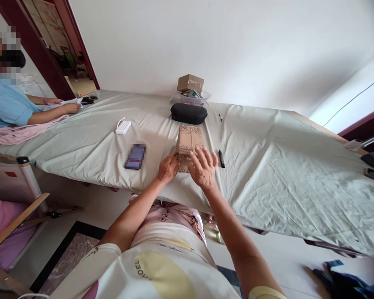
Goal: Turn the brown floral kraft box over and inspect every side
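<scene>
A small cardboard box (190, 137) with dark scribbled lines on it lies on the cloth-covered table in front of me. My left hand (168, 167) is at its near left side, fingers bent against the cardboard and partly hidden. My right hand (205, 168) is over the near right corner with its fingers spread, holding nothing; whether it touches the box I cannot tell. Just right of that hand lies a black marker (221, 158). Behind the box sits a black zippered case (188, 113).
A phone (135, 157) and a white power bank (124, 127) lie to the left. Toward the wall, a clear plastic bin (202, 99) carries another carton (190, 83). A small pen-like item (220, 117) lies further back. At far left, a person in blue (9, 101) handles papers.
</scene>
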Demonstrator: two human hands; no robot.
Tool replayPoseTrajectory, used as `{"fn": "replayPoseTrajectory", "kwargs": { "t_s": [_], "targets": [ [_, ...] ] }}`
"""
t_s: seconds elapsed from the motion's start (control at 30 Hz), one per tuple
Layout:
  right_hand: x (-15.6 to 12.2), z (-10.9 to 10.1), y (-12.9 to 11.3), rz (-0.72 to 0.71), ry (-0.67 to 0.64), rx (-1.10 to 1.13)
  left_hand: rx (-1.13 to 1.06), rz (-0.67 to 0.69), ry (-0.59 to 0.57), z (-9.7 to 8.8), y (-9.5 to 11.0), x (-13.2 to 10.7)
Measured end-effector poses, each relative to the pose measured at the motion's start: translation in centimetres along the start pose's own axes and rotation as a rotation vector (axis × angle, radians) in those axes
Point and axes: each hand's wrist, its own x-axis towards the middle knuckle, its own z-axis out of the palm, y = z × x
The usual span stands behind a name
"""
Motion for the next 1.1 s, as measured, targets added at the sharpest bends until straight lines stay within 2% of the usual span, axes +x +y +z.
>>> {"fn": "replayPoseTrajectory", "kwargs": {
  "t_s": [0.1, 0.17, 0.3, 0.4, 0.5, 0.67, 0.87, 1.0, 1.1],
  "targets": [
    [1.2, 0.7, -1.9, -0.130, 0.009, -0.049, -0.031, -0.003, 0.042, 0.2, -0.3, -0.1],
    [1.5, 1.0, -1.8, -0.164, 0.036, -0.082, -0.051, 0.001, 0.041, 0.2, -0.3, -0.1],
    [1.1, 0.5, 0.8, -0.120, 0.076, -0.093, -0.038, 0.001, 0.010, 0.1, -0.2, 0.1],
    [0.6, 0.3, 2.7, -0.098, 0.125, -0.011, -0.006, -0.024, -0.006, 0.0, -0.1, 0.2],
    [0.4, 0.9, 3.5, -0.092, 0.212, 0.093, 0.005, -0.084, -0.055, -0.1, -0.2, 0.1],
    [0.1, 2.3, 3.9, 0.009, 0.350, 0.226, 0.077, -0.175, -0.149, -0.5, 0.0, 0.4],
    [-0.9, 2.2, 4.7, 0.176, 0.479, 0.390, 0.174, -0.130, -0.274, -0.8, 0.5, 0.8],
    [-1.1, 1.9, 4.5, 0.241, 0.472, 0.436, 0.092, -0.087, -0.328, -0.8, 0.3, 0.8],
    [-1.1, 2.1, 4.4, 0.307, 0.469, 0.513, 0.006, -0.078, -0.311, -0.8, 0.0, 0.7]
  ]
}}
